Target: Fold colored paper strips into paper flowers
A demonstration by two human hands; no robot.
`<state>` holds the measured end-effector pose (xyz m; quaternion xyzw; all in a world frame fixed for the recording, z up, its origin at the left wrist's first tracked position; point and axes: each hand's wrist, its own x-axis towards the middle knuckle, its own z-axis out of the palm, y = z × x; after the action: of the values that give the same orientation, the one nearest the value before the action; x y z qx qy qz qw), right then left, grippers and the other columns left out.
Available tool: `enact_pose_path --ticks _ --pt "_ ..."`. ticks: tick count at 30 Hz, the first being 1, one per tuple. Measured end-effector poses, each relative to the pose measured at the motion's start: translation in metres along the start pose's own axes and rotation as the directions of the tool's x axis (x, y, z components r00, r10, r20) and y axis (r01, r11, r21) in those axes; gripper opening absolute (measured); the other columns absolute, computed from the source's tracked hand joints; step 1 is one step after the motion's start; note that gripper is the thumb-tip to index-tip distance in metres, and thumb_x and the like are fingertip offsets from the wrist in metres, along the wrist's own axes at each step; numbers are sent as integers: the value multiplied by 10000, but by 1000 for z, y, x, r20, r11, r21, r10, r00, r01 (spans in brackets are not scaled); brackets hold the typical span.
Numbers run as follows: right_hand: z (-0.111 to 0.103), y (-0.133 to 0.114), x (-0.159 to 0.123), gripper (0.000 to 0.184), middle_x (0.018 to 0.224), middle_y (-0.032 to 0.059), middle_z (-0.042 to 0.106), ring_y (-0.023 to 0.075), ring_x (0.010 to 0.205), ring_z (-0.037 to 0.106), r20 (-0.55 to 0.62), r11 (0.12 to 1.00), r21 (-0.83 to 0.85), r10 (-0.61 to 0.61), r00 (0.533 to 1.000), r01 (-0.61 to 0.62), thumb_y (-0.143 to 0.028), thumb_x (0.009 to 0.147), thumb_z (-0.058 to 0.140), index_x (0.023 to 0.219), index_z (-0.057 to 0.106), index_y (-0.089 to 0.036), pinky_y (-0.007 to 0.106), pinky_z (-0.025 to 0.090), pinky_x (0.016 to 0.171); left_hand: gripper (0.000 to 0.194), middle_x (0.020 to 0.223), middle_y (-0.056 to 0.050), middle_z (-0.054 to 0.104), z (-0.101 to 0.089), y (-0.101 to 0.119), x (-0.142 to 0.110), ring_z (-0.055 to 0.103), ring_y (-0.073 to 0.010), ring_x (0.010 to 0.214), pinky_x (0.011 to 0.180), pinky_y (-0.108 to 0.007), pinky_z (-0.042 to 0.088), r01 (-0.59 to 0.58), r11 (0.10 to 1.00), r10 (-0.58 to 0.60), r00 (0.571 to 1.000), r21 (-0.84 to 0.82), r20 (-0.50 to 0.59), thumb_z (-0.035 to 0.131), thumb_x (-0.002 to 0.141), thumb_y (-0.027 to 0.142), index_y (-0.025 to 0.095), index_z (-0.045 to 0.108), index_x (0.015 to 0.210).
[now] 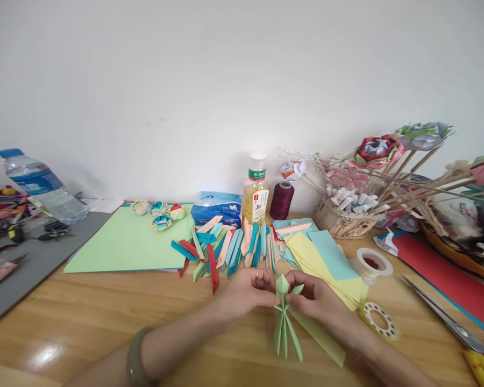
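Note:
A light green folded paper flower (283,328) is pinched between my two hands, its long pointed strips fanning down over the table. My left hand (248,293), with a ring, grips its left side near the gathered middle. From the right, my right hand (312,293) holds it by thumb and fingers beside a short upper petal. Under my right forearm a pale yellow paper strip (318,336) lies on the wood. Just beyond my hands are many folded paper strips (229,247) in blue, red, peach and green, and a fan of yellow paper (306,260) with a blue sheet (334,255).
Tape rolls (373,263) and scissors (447,317) lie at the right. Behind stand a tissue pack (216,208), a drink bottle (256,188), a thread spool (281,200) and a basket (342,221) of paper flowers. Green sheets (133,247) and a water bottle (44,183) are at the left.

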<state>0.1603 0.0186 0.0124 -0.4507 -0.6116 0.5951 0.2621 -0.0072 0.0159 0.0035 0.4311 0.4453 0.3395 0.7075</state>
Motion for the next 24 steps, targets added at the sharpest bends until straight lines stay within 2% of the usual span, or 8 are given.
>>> enact_pose_path --ticks 3,7,13,17,24 --pt "0 -2 -2 76 678 -21 529 133 663 486 11 999 32 -36 999 36 -242 677 555 702 556 -170 243 373 629 158 603 20 600 1 3 -2 516 -107 611 663 -252 375 10 999 -10 1000 -52 4 688 487 134 129 621 629" --pt "1 -4 -3 64 653 -29 503 127 641 459 -6 998 52 -45 999 45 -233 677 548 699 539 -173 243 361 615 64 587 16 598 2 6 -5 524 -117 641 701 -262 367 5 993 -9 999 -118 -34 629 538 153 133 626 598" --pt "2 -3 -2 75 652 -35 493 117 625 442 -17 997 70 -32 999 33 -247 691 543 702 518 -177 236 346 601 116 616 25 584 2 6 -6 498 -95 616 650 -240 360 -30 1000 30 1000 11 2 662 531 151 132 608 631" --pt "3 -4 -2 97 649 -36 491 118 631 443 -22 995 92 -36 999 38 -266 695 553 698 520 -176 235 346 609 160 620 25 574 2 5 -7 500 -98 616 627 -235 364 -24 999 23 999 24 34 675 518 150 135 576 643" --pt "2 -1 -3 150 646 -33 488 120 608 450 -43 993 105 -45 998 50 -315 695 574 699 508 -180 237 356 591 72 605 29 545 9 5 -8 493 -101 612 611 -235 370 -32 995 41 995 97 -89 613 561 148 141 559 607"
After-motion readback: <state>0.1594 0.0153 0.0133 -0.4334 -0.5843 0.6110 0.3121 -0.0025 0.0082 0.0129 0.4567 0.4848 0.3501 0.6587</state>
